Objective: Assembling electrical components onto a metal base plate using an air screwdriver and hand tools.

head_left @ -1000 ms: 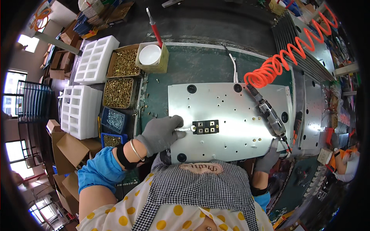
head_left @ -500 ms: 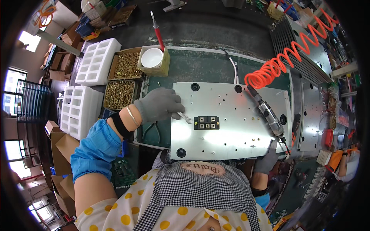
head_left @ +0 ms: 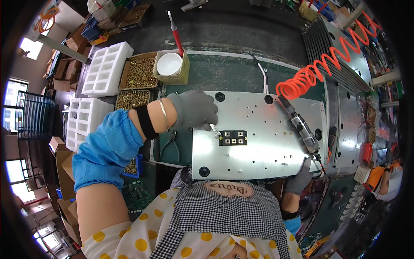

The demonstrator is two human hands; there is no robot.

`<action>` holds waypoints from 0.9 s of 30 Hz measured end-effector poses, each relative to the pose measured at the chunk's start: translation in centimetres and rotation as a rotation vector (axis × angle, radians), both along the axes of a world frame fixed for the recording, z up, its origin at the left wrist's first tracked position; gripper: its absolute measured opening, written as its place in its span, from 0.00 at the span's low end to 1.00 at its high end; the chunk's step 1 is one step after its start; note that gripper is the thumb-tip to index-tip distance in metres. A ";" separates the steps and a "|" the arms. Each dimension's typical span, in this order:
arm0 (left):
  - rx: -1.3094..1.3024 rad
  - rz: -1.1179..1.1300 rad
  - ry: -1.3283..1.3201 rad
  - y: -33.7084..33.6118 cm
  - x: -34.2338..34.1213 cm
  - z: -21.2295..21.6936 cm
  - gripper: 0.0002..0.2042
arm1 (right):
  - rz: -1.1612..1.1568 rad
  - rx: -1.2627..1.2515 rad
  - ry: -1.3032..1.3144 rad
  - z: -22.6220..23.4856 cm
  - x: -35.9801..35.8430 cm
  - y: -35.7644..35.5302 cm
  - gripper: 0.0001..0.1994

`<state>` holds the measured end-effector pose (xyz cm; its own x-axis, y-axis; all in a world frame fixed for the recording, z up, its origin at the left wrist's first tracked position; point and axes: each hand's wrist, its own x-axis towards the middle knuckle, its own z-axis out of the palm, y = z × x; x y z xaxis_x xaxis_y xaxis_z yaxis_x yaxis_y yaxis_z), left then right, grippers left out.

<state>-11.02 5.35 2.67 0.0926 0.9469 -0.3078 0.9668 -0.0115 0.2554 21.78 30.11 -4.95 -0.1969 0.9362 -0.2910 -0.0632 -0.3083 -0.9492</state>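
My left hand (head_left: 196, 110), in a grey glove, is closed around a small open-end wrench (head_left: 214, 130). The wrench head meets the left end of a black terminal module (head_left: 233, 138), by its brass-coloured screw. That module sits flat on a silver metal plate (head_left: 241, 162) with drilled holes and black round feet at its corners. At the plate's lower right corner my right hand (head_left: 299, 179), also gloved, grips the edge, a digit lying on top. Just beside it is the tip of a pneumatic screwdriver (head_left: 304, 133), which lies across the plate's right side.
A coiled orange air hose (head_left: 308, 77) runs to the screwdriver. Bins of brass screws (head_left: 140, 72), a white bowl (head_left: 169, 64), a red-handled screwdriver (head_left: 177, 39) and white foam trays (head_left: 108, 69) stand at the left. Pliers (head_left: 171, 147) lie by the plate. Another person's arm (head_left: 384, 183) shows far right.
My left hand has moved right with the wrench, and the wrench head has come up to the module's left screw. My right hand has stayed at the plate's corner.
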 end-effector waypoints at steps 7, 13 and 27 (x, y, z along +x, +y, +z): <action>0.048 -0.072 -0.005 -0.2 0.1 -1.1 0.06 | 0.277 0.472 -0.512 -1.7 2.0 0.7 0.20; -0.179 -0.052 -0.066 1.5 -0.3 0.4 0.06 | 0.032 0.018 -0.094 -0.9 0.9 0.6 0.21; -0.528 0.072 -0.054 3.0 0.3 2.5 0.06 | 0.234 0.169 -0.255 -1.5 1.8 0.6 0.18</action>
<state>-10.71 8.34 5.13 0.0616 0.6688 -0.7409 0.9458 0.1980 0.2574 23.55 30.66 -6.42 -0.3525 0.9134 -0.2037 0.2349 -0.1244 -0.9640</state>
